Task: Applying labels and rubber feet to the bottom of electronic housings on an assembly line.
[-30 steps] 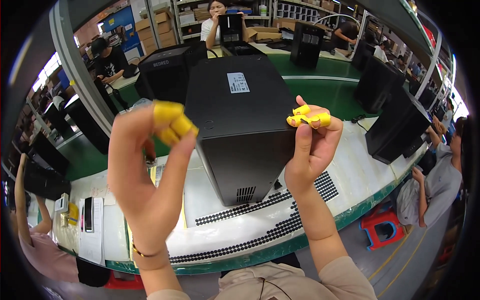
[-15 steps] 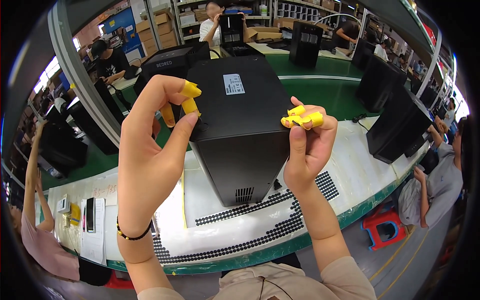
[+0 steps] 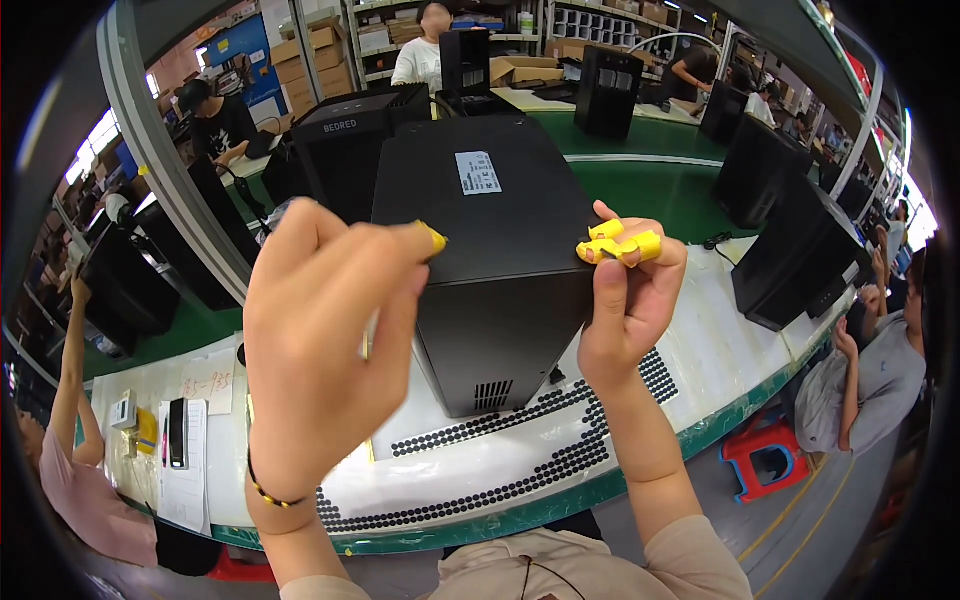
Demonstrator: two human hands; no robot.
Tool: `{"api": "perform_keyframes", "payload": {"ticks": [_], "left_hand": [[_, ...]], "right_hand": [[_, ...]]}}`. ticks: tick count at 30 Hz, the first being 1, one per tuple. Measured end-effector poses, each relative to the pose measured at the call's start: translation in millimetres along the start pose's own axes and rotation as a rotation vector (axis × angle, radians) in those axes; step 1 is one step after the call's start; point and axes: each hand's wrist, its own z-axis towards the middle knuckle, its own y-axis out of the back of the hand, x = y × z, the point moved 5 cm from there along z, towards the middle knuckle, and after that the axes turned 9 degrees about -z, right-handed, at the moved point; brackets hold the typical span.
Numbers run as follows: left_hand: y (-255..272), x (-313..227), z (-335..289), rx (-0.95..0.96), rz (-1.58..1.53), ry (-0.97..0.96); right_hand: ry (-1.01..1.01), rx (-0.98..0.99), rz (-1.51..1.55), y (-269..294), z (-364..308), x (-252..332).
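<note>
A black computer tower case point(image 3: 500, 235) stands on the bench in front of me, with a pale label point(image 3: 478, 173) on its top panel. My left hand point(image 3: 330, 320) is at the case's near left corner, slightly blurred. Its fingers are curled, thumb against the index finger, whose yellow-wrapped tip lies at the top surface; anything between them is hidden. By the near right corner, my right hand point(image 3: 632, 285) pinches a small black piece point(image 3: 608, 254) between thumb and yellow-wrapped fingers. Rows of small round black pads point(image 3: 480, 432) lie on the bench before the case.
More black cases stand around: one behind point(image 3: 365, 140), another at the right point(image 3: 800, 255). Papers point(image 3: 188, 480), a phone point(image 3: 179, 432) and a yellow item lie on the left bench. Co-workers sit or stand at both sides and across. A red stool point(image 3: 765, 460) stands at lower right.
My left hand has curled in and turned, moving right and over the near left corner. My right hand and the case have shifted slightly right in view. The person across has lowered their hands.
</note>
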Motion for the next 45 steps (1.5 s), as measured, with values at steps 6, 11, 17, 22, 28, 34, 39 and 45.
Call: {"api": "perform_keyframes", "payload": {"ticks": [6, 11, 17, 22, 28, 34, 39, 45], "left_hand": [[3.0, 13.7, -33.8, -0.103, -0.073, -0.062], [56.6, 70.2, -81.6, -0.724, -0.279, 0.246], [67.6, 86.2, -109.4, -0.808, -0.426, 0.226], [55.1, 87.9, -110.8, -0.737, -0.511, 0.277], [35.6, 92.4, -107.0, -0.706, -0.533, 0.307], [20.9, 96.2, -103.2, -0.662, -0.555, 0.325], [10.0, 103.0, -98.0, -0.62, -0.631, 0.363], [-11.1, 107.8, -50.3, -0.598, -0.829, 0.396]], "right_hand": [[-0.272, -0.005, 0.193, 10.6, 36.3, -23.1], [-0.291, 0.181, 0.003, -3.9, 80.2, -71.9], [-0.433, 0.554, -0.121, -30.4, 82.8, -127.9], [-0.544, 0.671, -0.231, -34.6, 86.5, -137.2], [-0.567, 0.69, -0.319, -42.0, 92.7, -137.1], [-0.404, 0.738, -0.373, -41.2, 98.5, -124.7], [-0.358, 0.711, -0.314, -32.3, 91.3, -107.1], [-0.285, 0.678, -0.289, -19.4, 81.6, -103.9]]}}
